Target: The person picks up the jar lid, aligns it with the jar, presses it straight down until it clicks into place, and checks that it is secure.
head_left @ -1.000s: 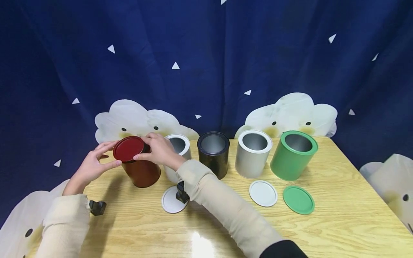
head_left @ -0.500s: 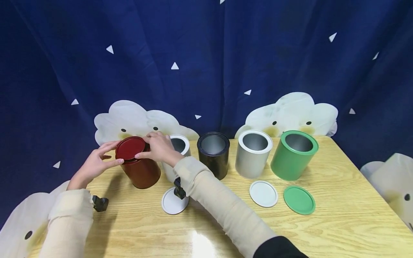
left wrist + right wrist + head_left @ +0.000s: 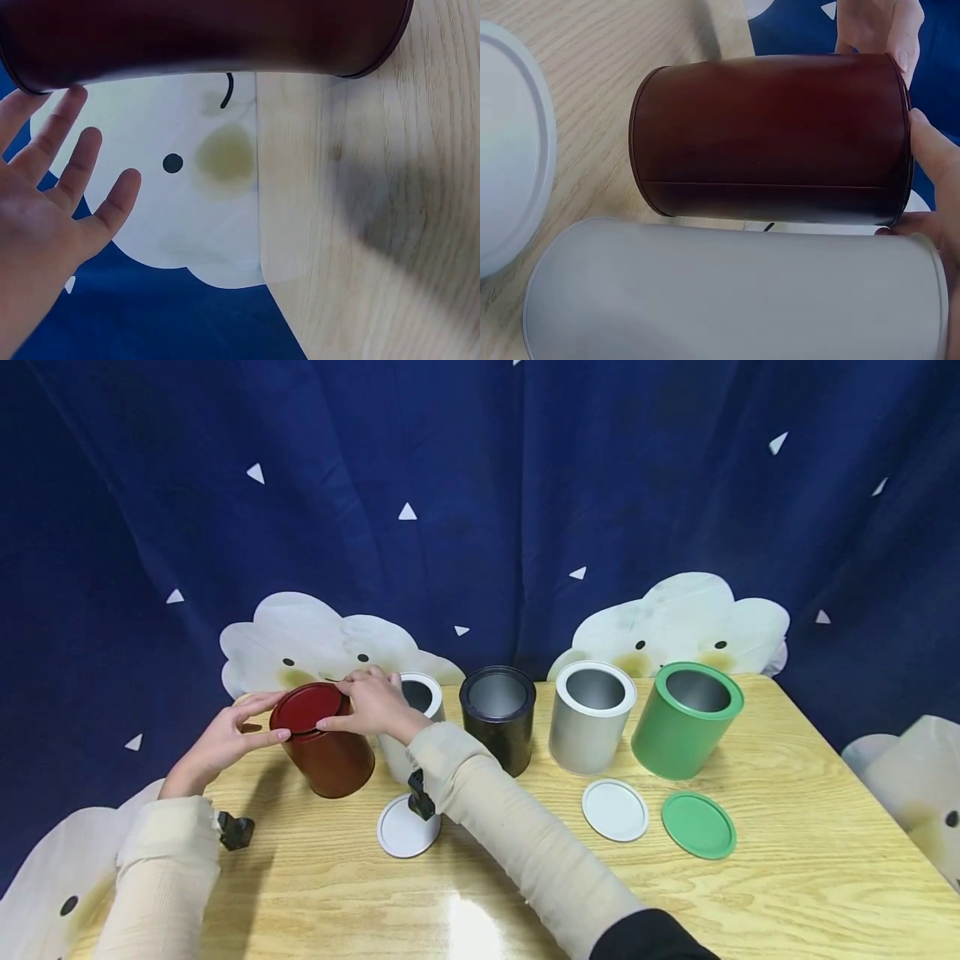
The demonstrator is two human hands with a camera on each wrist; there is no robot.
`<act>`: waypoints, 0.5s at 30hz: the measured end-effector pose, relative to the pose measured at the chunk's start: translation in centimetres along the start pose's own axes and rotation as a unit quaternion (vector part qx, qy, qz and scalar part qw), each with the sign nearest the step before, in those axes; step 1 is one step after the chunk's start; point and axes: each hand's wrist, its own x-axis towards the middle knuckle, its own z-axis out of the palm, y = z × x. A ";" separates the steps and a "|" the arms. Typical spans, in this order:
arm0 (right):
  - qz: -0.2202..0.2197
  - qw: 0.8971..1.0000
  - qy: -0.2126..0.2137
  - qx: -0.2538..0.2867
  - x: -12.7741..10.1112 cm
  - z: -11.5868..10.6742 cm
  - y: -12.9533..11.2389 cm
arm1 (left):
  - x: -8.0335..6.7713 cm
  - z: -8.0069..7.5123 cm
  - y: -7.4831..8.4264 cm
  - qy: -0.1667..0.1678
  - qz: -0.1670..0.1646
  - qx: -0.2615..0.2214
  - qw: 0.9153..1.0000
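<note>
A dark red can [image 3: 332, 762] stands at the table's left, with its red lid [image 3: 306, 708] sitting flat on its mouth. My left hand [image 3: 240, 731] grips the lid's left rim between thumb and forefinger. My right hand [image 3: 371, 706] pinches the right rim, its arm reaching across the table. In the left wrist view the other fingers of the left hand [image 3: 52, 202] are spread beside the red can [image 3: 202, 37]. In the right wrist view the red can [image 3: 772, 135] fills the middle, with my right thumb on the lid's edge.
A white can [image 3: 422, 695], black can [image 3: 498, 718], silver can [image 3: 590, 718] and green can [image 3: 686, 722] stand open in a row. Two white lids [image 3: 407, 827] [image 3: 615, 810] and a green lid [image 3: 699, 825] lie on the wooden table [image 3: 787, 877]. A blue curtain hangs behind.
The red lid, tilted above the can a second ago, has come down and now lies level on the can's mouth. Both hands have stayed on its rim.
</note>
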 end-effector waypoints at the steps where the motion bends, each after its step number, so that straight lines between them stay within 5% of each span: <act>1: -0.002 1.000 0.000 -0.003 0.0 0.0 0.0 | 0.0 0.0 0.1 -0.001 -0.002 0.000 1.000; 15: -0.009 1.000 0.004 -0.021 -0.1 -0.1 -0.1 | 0.1 -0.1 0.5 0.014 -0.004 0.013 1.000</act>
